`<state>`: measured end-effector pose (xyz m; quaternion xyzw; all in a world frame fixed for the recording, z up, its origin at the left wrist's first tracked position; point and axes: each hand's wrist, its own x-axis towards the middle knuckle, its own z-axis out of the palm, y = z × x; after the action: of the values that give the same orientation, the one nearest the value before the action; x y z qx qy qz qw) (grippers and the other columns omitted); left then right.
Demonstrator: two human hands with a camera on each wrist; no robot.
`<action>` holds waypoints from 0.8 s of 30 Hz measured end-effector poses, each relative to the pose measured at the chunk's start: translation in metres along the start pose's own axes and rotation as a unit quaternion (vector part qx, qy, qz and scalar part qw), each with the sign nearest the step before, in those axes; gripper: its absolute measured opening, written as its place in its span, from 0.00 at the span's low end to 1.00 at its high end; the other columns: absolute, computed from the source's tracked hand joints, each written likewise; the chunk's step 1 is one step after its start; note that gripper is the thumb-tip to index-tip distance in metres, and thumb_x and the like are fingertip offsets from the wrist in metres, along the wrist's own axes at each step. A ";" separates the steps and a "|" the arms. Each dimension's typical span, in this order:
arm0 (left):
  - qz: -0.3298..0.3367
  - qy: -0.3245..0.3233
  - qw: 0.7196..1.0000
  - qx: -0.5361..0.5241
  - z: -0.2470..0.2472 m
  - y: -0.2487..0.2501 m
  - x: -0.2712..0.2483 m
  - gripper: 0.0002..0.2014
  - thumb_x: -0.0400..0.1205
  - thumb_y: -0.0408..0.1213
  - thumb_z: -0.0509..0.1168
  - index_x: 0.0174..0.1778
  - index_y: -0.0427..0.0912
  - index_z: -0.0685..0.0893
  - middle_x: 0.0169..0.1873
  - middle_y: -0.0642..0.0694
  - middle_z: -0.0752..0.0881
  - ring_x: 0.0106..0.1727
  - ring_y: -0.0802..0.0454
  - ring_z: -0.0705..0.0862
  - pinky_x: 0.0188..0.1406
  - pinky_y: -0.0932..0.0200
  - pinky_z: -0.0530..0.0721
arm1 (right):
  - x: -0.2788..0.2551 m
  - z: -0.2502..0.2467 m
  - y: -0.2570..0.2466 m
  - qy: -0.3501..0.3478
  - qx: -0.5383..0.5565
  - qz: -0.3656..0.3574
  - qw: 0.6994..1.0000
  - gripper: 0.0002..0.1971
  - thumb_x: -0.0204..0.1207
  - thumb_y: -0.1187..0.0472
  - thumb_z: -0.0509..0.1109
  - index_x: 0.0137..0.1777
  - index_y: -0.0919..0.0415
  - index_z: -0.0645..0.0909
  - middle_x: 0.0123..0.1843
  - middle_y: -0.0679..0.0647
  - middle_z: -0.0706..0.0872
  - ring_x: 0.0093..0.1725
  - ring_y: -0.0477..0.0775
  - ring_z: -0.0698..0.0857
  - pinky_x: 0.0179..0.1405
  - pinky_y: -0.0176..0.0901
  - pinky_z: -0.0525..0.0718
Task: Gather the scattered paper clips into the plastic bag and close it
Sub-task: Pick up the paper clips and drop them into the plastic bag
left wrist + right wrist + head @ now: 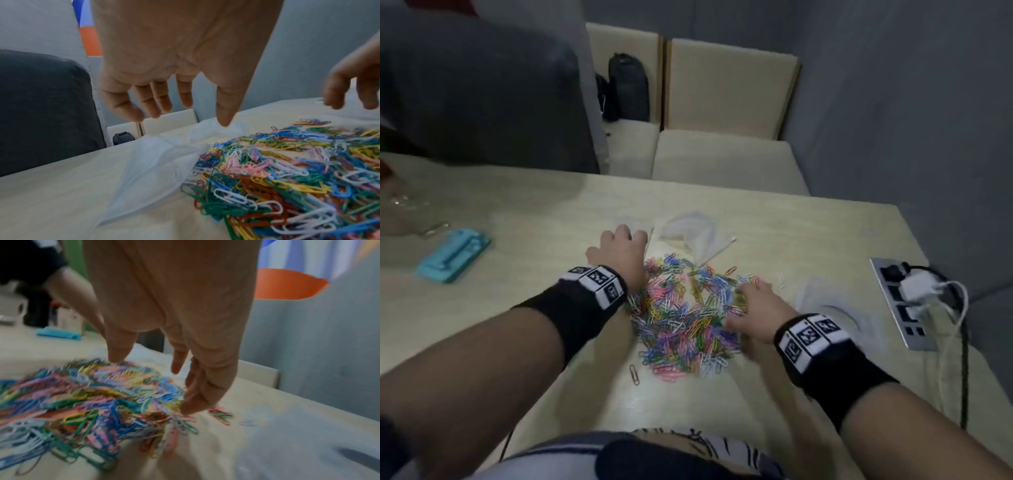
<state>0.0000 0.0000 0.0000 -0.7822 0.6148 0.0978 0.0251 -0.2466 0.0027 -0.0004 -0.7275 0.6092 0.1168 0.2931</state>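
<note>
A big heap of coloured paper clips (685,315) (287,175) (86,399) lies mid-table. Crumpled clear plastic bags (688,233) lie just beyond the heap. One flat bag (156,170) reaches its left edge. My left hand (623,253) (185,104) hovers over the heap's far left corner above that bag, with loose, spread fingers that hold nothing. At the heap's right edge, my right hand (753,308) (176,366) points its straight fingers down, and the fingertips (189,408) touch the clips. A few stray clips (221,414) lie just right of it. One clip (634,374) lies alone near me.
A turquoise case (453,255) lies at the left. At the right edge is a power strip (900,305) with plugs and cables, and clear plastic (825,305) lies beside it. Beige seats (726,154) and a black bag (628,87) stand beyond the table.
</note>
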 end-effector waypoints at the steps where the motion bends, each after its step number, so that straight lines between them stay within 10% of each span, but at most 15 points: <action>1: -0.017 -0.021 0.999 0.017 0.000 0.001 0.000 0.32 0.70 0.51 0.74 0.66 0.51 0.68 0.64 0.41 0.71 0.64 0.37 0.72 0.53 0.39 0.77 | 0.004 0.005 -0.006 -0.004 -0.008 0.001 1.000 0.44 0.66 0.36 0.74 0.79 0.50 0.62 0.78 0.60 0.66 0.74 0.63 0.72 0.71 0.56 0.75; 5: -0.031 -0.085 0.995 0.047 0.011 -0.002 0.003 0.28 0.72 0.45 0.72 0.64 0.49 0.66 0.59 0.40 0.71 0.58 0.36 0.74 0.46 0.40 0.75 | 0.009 0.033 -0.021 -0.044 -0.069 -0.003 0.997 0.50 0.62 0.32 0.75 0.81 0.40 0.54 0.84 0.56 0.54 0.79 0.69 0.61 0.73 0.65 0.71; 12: 0.017 -0.153 0.987 0.051 0.006 -0.005 0.018 0.06 0.81 0.34 0.61 0.52 0.42 0.79 0.44 0.42 0.78 0.47 0.41 0.79 0.47 0.49 0.78 | 0.016 0.058 -0.015 0.052 -0.080 -0.059 0.994 0.17 0.79 0.57 0.64 0.67 0.55 0.71 0.70 0.60 0.69 0.69 0.66 0.69 0.61 0.56 0.79; 17: 0.045 -0.149 0.986 0.053 0.002 -0.003 0.028 0.19 0.86 0.45 0.55 0.46 0.34 0.85 0.36 0.42 0.81 0.39 0.42 0.80 0.40 0.53 0.79 | 0.025 0.055 -0.004 0.087 -0.069 -0.075 0.991 0.12 0.76 0.71 0.62 0.57 0.61 0.78 0.58 0.59 0.76 0.57 0.62 0.79 0.53 0.50 0.80; 24: 0.079 -0.112 0.983 -0.122 -0.008 0.012 0.032 0.15 0.78 0.47 0.69 0.36 0.37 0.87 0.35 0.43 0.91 0.41 0.45 0.88 0.42 0.54 0.81 | 0.021 0.020 -0.002 0.081 0.109 -0.007 0.991 0.09 0.75 0.59 0.72 0.55 0.56 0.81 0.45 0.51 0.83 0.45 0.53 0.82 0.42 0.39 0.74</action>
<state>-0.0039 -0.0347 0.0032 -0.7126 0.6510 0.2613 -0.0096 -0.2364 -0.0033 -0.0269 -0.7027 0.6349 -0.0117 0.3209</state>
